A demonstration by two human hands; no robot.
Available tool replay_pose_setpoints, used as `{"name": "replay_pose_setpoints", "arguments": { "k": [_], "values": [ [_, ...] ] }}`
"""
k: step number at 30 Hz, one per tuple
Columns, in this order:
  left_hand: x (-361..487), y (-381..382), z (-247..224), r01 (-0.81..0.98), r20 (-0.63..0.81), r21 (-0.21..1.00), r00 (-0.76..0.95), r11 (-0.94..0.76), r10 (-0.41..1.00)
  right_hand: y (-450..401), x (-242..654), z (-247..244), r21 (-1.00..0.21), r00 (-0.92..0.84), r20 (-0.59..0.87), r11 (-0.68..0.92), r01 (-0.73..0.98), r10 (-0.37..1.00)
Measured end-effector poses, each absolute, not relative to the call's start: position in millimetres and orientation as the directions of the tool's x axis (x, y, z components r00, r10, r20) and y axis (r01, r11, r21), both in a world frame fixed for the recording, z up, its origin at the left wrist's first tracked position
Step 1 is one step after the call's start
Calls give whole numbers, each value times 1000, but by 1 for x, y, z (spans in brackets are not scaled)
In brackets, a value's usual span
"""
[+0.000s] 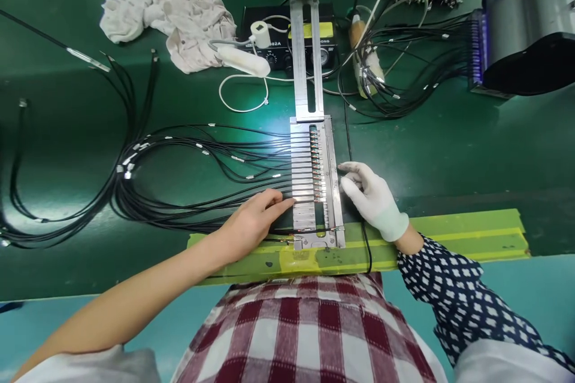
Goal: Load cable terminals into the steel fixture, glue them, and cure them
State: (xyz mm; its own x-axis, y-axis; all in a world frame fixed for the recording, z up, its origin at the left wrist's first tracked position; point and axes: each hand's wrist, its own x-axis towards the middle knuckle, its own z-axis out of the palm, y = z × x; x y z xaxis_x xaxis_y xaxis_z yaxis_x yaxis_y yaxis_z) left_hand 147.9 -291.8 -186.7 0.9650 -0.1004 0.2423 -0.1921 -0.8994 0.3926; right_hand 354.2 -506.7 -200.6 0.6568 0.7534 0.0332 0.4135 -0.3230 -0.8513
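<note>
A metal slotted fixture (306, 215) lies on the bench in front of me, with a row of thin black cables (251, 145) laid side by side in its slots. Their stripped, coloured ends show along the fixture's right part. My left hand (251, 221) is bare, its fingers curled and pinched on a black cable at the fixture's left edge; the fingers partly hide that cable. My right hand (372, 200), in a white glove, rests just right of the fixture's edge. Its thumb and forefinger are apart, with nothing visible between them.
Looped cable bundles (121, 185) spread to the left. Behind are a crumpled cloth (179, 21), a black control box (278, 48) and a taped hand tool (366, 63). A grey machine (530, 30) stands right. Yellow-green tape (471, 233) lines the front edge.
</note>
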Motion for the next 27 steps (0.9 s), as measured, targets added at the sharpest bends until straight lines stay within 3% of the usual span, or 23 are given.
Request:
{"name": "replay_pose_setpoints", "arguments": {
  "k": [5,11,16,19,21,23,27],
  "values": [
    [153,-294,-189,-224,263,304,954,-926,-144,-506,354,-200,-853,653,27,-323,409,757],
    [155,-292,-194,-230,234,360,961,-904,-151,-504,354,-197,-852,650,22,-325,409,759],
    [149,-296,-201,-179,301,178,946,-968,-119,-503,354,-197,-846,646,22,-330,419,763],
    [147,-301,-199,-163,295,144,949,-976,-114,-503,355,-197,-835,644,33,-334,438,764],
    [145,-303,-195,-158,277,177,955,-971,-105,-503,355,-198,-830,643,38,-334,447,765],
    [142,-307,-189,-138,231,285,970,-948,-71,-503,355,-198,-830,640,41,-330,449,768],
    [132,-312,-177,-10,-17,542,1000,-840,-22,-504,354,-199,-834,637,50,-318,450,769]
  ]
}}
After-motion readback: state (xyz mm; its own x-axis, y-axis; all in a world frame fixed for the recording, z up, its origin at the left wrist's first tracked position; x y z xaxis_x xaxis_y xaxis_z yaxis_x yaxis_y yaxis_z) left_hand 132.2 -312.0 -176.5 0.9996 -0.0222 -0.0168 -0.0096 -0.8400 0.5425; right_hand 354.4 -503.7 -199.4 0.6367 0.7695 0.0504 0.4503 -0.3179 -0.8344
